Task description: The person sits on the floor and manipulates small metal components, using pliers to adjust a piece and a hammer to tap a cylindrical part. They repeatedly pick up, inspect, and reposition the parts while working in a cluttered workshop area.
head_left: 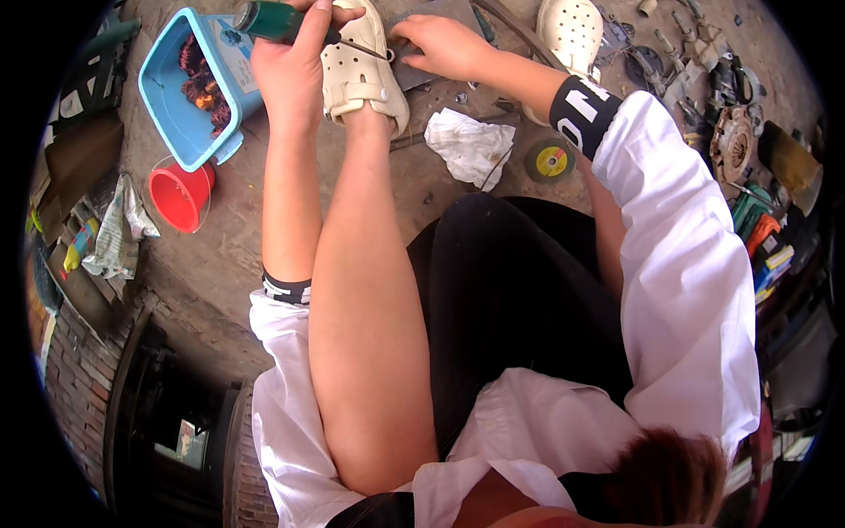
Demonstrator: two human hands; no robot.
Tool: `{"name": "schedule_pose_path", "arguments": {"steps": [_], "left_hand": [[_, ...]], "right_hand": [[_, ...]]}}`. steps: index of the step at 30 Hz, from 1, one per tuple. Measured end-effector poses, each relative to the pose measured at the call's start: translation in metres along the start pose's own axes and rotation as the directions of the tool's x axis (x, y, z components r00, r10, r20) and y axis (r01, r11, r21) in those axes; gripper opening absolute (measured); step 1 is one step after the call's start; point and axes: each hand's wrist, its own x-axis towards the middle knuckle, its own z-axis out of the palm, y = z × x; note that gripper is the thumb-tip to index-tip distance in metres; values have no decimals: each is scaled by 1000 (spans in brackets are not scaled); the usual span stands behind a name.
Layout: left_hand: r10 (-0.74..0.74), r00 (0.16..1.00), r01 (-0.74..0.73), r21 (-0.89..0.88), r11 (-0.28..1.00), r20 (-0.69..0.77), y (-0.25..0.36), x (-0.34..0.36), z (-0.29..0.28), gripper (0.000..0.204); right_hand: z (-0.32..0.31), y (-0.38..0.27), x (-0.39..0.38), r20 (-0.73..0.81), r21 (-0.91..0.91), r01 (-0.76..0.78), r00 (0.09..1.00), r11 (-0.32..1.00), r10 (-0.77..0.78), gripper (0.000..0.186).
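Note:
My left hand is wrapped round the dark green handle of a screwdriver-like tool at the top of the view. Its thin dark shaft points right, across the cream clog on my left foot, and ends by a small ring. Part of the grip lies past the upper edge. To the right of that tip, my right hand hovers over or rests on a dark metal plate; which one I cannot tell. Its thumb and forefinger are bent and apart, with nothing visible between them.
Left of my forearm stand a blue basin holding dark reddish material and a red bucket. A crumpled white cloth and a cutting disc lie between my feet. Metal parts, including a clutch-like disc, crowd the right side.

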Motion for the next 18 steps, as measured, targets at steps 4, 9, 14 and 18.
{"name": "schedule_pose_path", "arguments": {"steps": [4,9,14,18], "left_hand": [[19,994,-27,78,997,104,-13,3,3,14],[64,967,-74,33,997,248,-23,8,5,13],[72,959,-82,24,996,275,-29,8,8,14],[52,958,-54,-3,999,283,-30,9,11,13]], "right_hand": [[-59,-6,-1,1,-205,-35,999,978,36,32],[-83,17,-21,-130,-487,-169,984,857,121,39],[-77,34,-30,-92,-413,-453,884,790,459,49],[-67,44,-27,-37,-316,-538,830,782,556,50]]}}
